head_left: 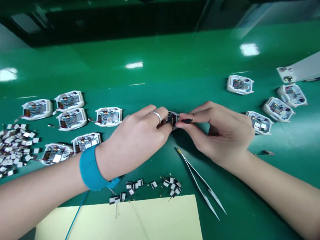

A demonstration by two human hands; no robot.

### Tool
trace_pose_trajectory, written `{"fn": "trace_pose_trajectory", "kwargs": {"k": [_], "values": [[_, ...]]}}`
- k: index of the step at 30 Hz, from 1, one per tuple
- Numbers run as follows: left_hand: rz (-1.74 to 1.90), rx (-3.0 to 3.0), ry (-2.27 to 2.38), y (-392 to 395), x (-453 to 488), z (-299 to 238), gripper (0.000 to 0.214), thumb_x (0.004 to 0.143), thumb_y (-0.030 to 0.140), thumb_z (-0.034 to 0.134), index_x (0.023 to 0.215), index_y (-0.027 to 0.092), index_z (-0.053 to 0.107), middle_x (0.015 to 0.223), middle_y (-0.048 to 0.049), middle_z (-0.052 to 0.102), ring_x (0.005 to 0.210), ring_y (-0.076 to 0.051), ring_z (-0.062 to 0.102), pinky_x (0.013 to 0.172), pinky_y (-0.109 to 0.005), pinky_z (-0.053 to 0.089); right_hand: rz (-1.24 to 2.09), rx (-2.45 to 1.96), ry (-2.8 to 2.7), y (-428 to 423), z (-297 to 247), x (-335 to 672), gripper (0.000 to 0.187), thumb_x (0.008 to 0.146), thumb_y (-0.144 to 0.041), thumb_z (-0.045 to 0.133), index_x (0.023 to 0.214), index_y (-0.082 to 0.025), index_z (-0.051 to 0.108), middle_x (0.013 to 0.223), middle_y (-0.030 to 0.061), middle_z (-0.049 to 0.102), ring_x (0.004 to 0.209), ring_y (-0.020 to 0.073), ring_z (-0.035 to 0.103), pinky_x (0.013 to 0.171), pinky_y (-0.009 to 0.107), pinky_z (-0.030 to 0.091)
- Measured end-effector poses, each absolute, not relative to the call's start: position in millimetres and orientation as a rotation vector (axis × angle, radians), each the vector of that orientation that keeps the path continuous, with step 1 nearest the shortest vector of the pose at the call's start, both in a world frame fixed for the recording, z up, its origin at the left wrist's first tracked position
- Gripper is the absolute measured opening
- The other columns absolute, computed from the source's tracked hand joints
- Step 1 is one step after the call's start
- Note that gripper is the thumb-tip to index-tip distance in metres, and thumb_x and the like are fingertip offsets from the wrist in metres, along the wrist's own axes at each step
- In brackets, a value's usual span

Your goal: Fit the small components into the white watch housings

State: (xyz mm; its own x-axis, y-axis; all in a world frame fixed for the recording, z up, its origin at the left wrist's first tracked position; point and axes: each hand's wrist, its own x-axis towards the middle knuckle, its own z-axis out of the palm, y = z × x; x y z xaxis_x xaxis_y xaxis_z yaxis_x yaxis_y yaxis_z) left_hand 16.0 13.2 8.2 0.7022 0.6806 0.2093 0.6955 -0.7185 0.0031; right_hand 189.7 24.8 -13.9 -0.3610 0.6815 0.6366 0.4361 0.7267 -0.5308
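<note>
Pinching a module (172,119) between left hand (137,135) and right hand (218,132) at center, housings (108,116) at nine and three o'clock, loose parts (5,151) at eight.

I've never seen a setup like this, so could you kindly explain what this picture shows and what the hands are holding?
This picture comes from a camera worn on a person's head, looking forward and down, so there is no machine here, only the person's own bare hands. The left hand, wearing a blue wrist strap, and the right hand pinch a small white housing from both sides. Similar housings with circuit boards inside lie in groups on the glossy green bench. Also there are a pile of small pieces, smaller wired pieces, tweezers and a pale yellow sheet.
</note>
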Motion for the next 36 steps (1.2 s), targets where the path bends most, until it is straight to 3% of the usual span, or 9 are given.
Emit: {"fn": "trace_pose_trajectory", "kwargs": {"k": [8, 14, 17, 21, 24, 27, 32, 36], "values": [[-0.252, -2.831, -1.168, 14, 16, 7, 0.029, 0.087, 0.014, 0.039, 0.077, 0.015, 0.065, 0.077, -0.0054, 0.06, 0.07, -0.018, 0.056, 0.058, -0.027, 0.046, 0.374, -0.897, -2.037, 23, -19, 189, 0.018, 0.076, -0.012, 0.059, 0.065, -0.019, 0.046, 0.063, -0.0001, 0.057, 0.062, 0.0132, 0.057, 0.051, 0.026, 0.045], [-0.227, -2.923, -1.178, 14, 15, 9, 0.022, 0.085, 0.011, 0.042, 0.086, 0.011, 0.063, 0.087, -0.0097, 0.059, 0.094, -0.026, 0.053, 0.075, -0.034, 0.049, 0.53, -0.852, -2.004, 28, -22, 189, 0.018, 0.075, -0.011, 0.059, 0.066, -0.019, 0.046, 0.062, -0.0007, 0.054, 0.061, 0.0127, 0.056, 0.051, 0.025, 0.044], [-0.124, -2.89, -1.285, 7, 16, 16, 0.023, 0.084, 0.011, 0.043, 0.099, 0.013, 0.06, 0.091, -0.0095, 0.059, 0.082, -0.024, 0.057, 0.069, -0.036, 0.051, 0.688, -0.913, -1.866, 33, -15, 195, 0.013, 0.081, -0.016, 0.053, 0.074, -0.021, 0.044, 0.073, 0.0001, 0.054, 0.068, 0.0135, 0.057, 0.059, 0.027, 0.048], [-0.07, -2.905, -1.418, -2, 12, 32, 0.049, 0.081, 0.006, 0.042, 0.129, 0.009, 0.033, 0.091, -0.0096, 0.06, 0.07, -0.019, 0.058, 0.062, -0.031, 0.051, 0.651, -1.039, -1.91, 37, 5, 208, 0.006, 0.088, -0.018, 0.04, 0.084, -0.022, 0.04, 0.08, 0.0013, 0.049, 0.071, 0.0137, 0.055, 0.063, 0.03, 0.048], [-0.158, -2.985, -1.446, 0, 4, 40, 0.064, 0.076, -0.002, 0.038, 0.135, 0.011, 0.018, 0.107, -0.0118, 0.056, 0.094, -0.021, 0.055, 0.078, -0.032, 0.048, 0.64, -1.043, -2.186, 29, 16, 205, 0.009, 0.084, -0.012, 0.043, 0.084, -0.019, 0.05, 0.077, 0.0026, 0.052, 0.068, 0.0146, 0.053, 0.062, 0.03, 0.045], [-0.161, -3.133, -1.405, 8, -4, 41, 0.071, 0.072, -0.004, 0.042, 0.135, 0.01, 0.014, 0.124, -0.0144, 0.046, 0.119, -0.024, 0.039, 0.093, -0.033, 0.04, 0.621, -0.976, -2.392, 19, 18, 191, 0.011, 0.083, -0.011, 0.047, 0.087, -0.017, 0.055, 0.081, 0.0045, 0.055, 0.074, 0.0154, 0.053, 0.066, 0.03, 0.047], [-0.143, -3.119, -1.65, 10, -5, 29, 0.094, 0.063, 0.025, 0.071, 0.134, 0.004, 0.013, 0.114, -0.0211, 0.051, 0.108, -0.033, 0.048, 0.087, -0.043, 0.042, 0.487, -0.854, -2.563, 20, 9, 171, 0.016, 0.086, -0.016, 0.044, 0.096, -0.015, 0.057, 0.088, 0.0072, 0.056, 0.083, 0.0169, 0.053, 0.076, 0.033, 0.048], [-0.298, -3.035, -1.735, 7, 1, 18, 0.078, 0.07, 0.017, 0.064, 0.131, -0.001, 0.019, 0.11, -0.0249, 0.052, 0.105, -0.034, 0.05, 0.086, -0.047, 0.042, 0.328, -0.819, -2.666, 29, 3, 168, 0.016, 0.084, -0.01, 0.045, 0.09, -0.012, 0.06, 0.082, 0.0079, 0.056, 0.077, 0.0179, 0.053, 0.072, 0.033, 0.049]]}}
